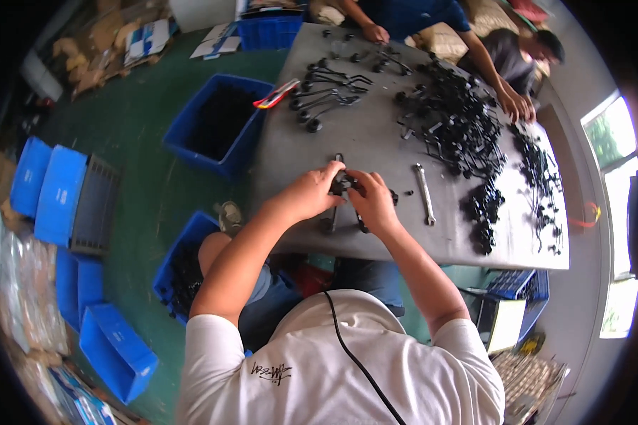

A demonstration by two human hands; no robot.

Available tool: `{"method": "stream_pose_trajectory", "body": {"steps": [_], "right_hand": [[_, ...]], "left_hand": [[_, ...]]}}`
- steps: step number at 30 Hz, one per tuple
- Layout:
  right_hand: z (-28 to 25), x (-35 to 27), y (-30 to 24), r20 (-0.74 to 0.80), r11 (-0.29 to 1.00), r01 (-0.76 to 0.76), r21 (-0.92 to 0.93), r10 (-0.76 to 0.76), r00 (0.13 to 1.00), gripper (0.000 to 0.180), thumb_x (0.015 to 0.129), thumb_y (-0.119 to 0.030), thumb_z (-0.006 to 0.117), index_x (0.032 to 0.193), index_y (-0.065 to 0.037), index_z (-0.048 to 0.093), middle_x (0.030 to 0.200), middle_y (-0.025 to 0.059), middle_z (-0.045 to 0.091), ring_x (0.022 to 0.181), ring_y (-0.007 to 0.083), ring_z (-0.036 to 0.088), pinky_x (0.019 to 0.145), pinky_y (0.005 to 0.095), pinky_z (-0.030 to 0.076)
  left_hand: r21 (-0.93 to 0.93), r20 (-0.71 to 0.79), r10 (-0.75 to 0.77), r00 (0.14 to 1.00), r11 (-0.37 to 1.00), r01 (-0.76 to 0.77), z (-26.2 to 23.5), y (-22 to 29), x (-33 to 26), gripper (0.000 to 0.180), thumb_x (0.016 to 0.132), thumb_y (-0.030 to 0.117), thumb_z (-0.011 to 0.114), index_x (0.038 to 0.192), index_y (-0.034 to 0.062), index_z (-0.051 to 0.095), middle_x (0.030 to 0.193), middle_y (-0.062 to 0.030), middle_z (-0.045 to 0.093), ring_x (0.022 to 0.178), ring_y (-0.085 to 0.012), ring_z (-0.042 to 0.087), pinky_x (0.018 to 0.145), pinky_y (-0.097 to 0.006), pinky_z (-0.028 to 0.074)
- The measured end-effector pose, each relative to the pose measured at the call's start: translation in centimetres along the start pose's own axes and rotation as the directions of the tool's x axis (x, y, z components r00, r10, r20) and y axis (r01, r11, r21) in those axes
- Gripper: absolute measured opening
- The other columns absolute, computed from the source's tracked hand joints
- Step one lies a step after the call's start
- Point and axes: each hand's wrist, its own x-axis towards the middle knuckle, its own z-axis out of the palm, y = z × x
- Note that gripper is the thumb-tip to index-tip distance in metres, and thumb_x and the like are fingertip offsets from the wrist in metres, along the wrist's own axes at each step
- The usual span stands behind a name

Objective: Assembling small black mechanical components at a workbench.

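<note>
1. While both hands are held together near the front edge of the grey table point(376, 142), one small black part point(342, 185) is being worked on between them, so the assembly in hand is judged to be under way and not finished.
2. A row of black arms with round ends point(326, 95) is laid out toward the far left corner of the table, which may be finished work; this cannot be told for certain.
3. A large heap of black parts point(461, 127) is spread along the right side toward the far edge, so much appears to be left.
4. The black part is pinched at its left end by the curled fingers of the left hand point(306, 193) and at its right end by those of the right hand point(373, 202); both hands are closed around it.
5. A metal spanner point(424, 193) is left lying just right of the right hand, untouched.
</note>
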Motion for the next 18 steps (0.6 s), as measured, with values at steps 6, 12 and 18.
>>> {"method": "stream_pose_trajectory", "body": {"steps": [6, 12, 18], "right_hand": [[-3.0, -1.5, 3.0, -0.084, 0.999, 0.012, 0.041, -0.008, 0.996, 0.039, 0.086, -0.005, 0.062, 0.125, -0.008, 0.064, 0.104, 0.0126, 0.06, 0.084, 0.0247, 0.065, 0.078, 0.0353, 0.054], [-6.4, -1.2, 5.9, -0.007, 0.92, 0.05, -0.389, -0.057, 0.998, 0.037, 0.085, -0.026, 0.074, 0.116, -0.008, 0.066, 0.109, 0.0134, 0.059, 0.105, 0.0334, 0.059, 0.09, 0.0419, 0.049], [-6.4, -0.1, 4.3, 0.044, 0.959, -0.056, -0.276, 0.071, 0.997, 0.023, 0.084, -0.014, 0.073, 0.104, -0.005, 0.065, 0.101, 0.0129, 0.06, 0.094, 0.0343, 0.062, 0.083, 0.0402, 0.051]], "left_hand": [[0.029, 0.072, -0.047, 0.996, 0.999, 0.045, -0.4, 0.3, 0.2, 0.047, 0.079, 0.013, 0.08, 0.12, 0.0079, 0.056, 0.107, -0.0177, 0.067, 0.099, -0.0378, 0.065, 0.086, -0.043, 0.052], [-0.13, 0.072, -0.133, 0.988, 0.981, 0.142, -0.2, -0.6, 0.0, 0.048, 0.079, 0.016, 0.08, 0.12, 0.0108, 0.056, 0.098, -0.0156, 0.068, 0.09, -0.0335, 0.066, 0.081, -0.042, 0.052], [-0.097, 0.06, -0.126, 0.99, 0.987, 0.131, -0.6, -0.3, -0.3, 0.05, 0.081, 0.014, 0.081, 0.124, 0.0119, 0.055, 0.09, -0.0084, 0.066, 0.076, -0.0205, 0.063, 0.074, -0.036, 0.051]]}}
